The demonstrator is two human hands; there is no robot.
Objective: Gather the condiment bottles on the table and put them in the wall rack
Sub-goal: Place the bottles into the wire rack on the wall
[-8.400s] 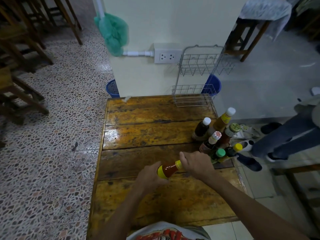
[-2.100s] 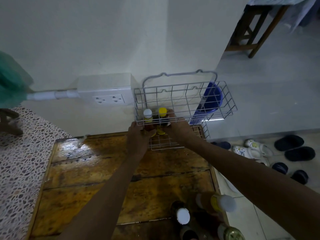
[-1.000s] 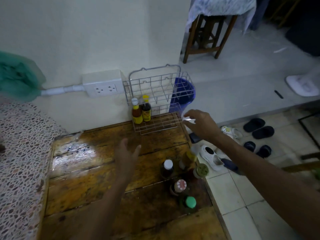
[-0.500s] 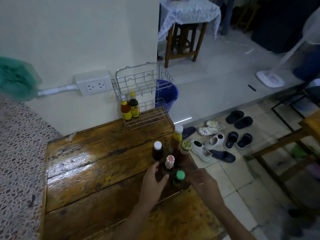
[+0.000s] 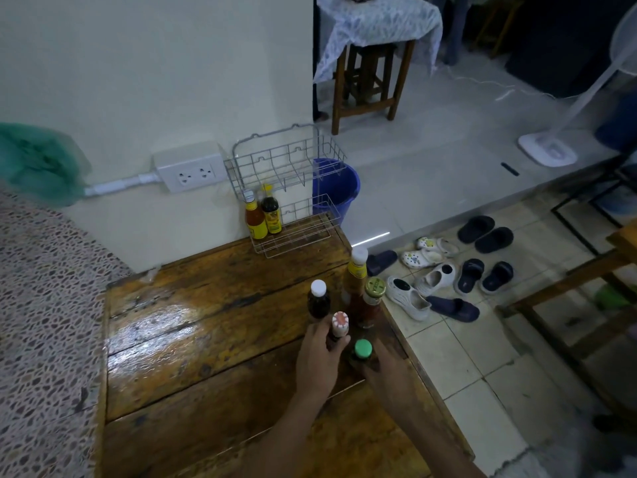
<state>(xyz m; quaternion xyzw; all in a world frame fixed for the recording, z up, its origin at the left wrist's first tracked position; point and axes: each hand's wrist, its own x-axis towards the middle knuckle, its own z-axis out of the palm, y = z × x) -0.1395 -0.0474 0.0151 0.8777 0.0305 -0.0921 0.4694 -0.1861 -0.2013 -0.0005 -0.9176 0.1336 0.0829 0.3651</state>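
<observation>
Five bottles sit bunched at the table's (image 5: 213,339) right edge. The left hand (image 5: 319,360) is curled round the red-white-capped one (image 5: 339,327), and the right hand (image 5: 386,367) wraps the green-capped one (image 5: 362,351) right beside it. Just behind are a white-capped dark bottle (image 5: 319,300), a gold-lidded jar (image 5: 370,301) and a tall orange bottle (image 5: 355,274). Two more already stand in the rack's (image 5: 306,236) lower shelf on the wall.

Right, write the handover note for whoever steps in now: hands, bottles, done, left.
Left hand: grips the bottle with the red-and-white cap.
Right hand: round the green-capped bottle.
Done: two bottles stand at the left end of the wall rack, lower shelf.
Left: five on the table, including the white-capped dark bottle, tall white-capped bottle and gold-lidded jar.
</observation>
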